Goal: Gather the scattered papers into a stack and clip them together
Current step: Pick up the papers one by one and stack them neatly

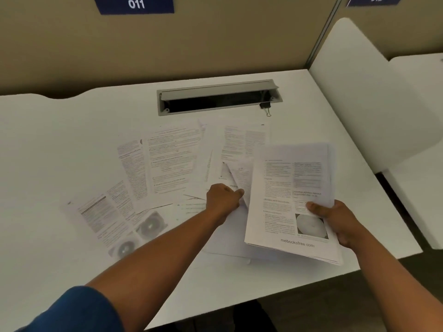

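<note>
While the right hand [340,224] holds a gathered stack [292,202] in a closed grip, thumb on top, the left hand [223,200] pinches a loose sheet [242,178]; more papers [167,161] lie scattered on the white surface [72,140], with a binder clip [266,107] near the cable slot [215,101].

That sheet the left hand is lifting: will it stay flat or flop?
Likely floppy: the sheet already curls where the left hand pinches its edge. Probably light too, and may slide easily over the loose papers under it.
</note>
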### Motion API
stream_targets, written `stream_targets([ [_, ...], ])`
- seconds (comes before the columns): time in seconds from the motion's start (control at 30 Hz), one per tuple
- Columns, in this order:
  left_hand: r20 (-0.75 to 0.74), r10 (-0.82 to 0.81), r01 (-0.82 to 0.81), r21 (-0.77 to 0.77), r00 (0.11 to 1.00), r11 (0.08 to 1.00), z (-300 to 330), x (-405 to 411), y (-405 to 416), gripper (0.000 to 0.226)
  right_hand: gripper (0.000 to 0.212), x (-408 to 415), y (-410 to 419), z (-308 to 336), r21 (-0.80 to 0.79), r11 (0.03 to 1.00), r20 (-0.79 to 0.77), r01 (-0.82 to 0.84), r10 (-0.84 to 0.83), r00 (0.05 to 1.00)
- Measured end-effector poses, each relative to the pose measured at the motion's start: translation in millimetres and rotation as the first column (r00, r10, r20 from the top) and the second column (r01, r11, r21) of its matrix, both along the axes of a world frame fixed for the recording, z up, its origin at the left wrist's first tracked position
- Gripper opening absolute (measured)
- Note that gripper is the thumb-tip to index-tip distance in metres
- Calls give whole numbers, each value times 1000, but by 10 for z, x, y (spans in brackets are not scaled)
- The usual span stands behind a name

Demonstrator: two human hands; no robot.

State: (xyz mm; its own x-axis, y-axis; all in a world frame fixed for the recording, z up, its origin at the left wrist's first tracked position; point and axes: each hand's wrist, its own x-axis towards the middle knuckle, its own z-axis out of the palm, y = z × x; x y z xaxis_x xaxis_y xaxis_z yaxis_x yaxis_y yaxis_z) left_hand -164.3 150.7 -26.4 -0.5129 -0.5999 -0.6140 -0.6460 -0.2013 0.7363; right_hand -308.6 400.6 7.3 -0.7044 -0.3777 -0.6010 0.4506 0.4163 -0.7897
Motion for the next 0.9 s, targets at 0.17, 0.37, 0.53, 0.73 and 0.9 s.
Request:
stream_targets([
  [0.17, -12, -6, 5, -8, 1000, 1000, -62, -196, 111, 25, 28, -11, 138, -66, -3, 1000, 4, -25, 25, 1000],
  [0.37, -168, 2, 4, 33, 986, 999, 99, -170, 73, 18, 26, 13, 65, -51, -52, 997, 23, -58, 59, 998],
  [0.53, -330, 122, -33, 262, 936, 965, 318, 90, -251, 16, 31, 70, -228, 41, -127, 985, 59, -118, 127, 990],
  [0.73, -357, 162, -109, 163, 920, 981, 547, 379, -678, 27, 30, 186, -603, 48, -155, 975, 48, -159, 168, 985],
  [0.9, -327, -31, -34, -193, 944, 981, 976, 645, -1050, 25, 28, 249, -809, -8, -152, 978, 37, -144, 151, 988],
])
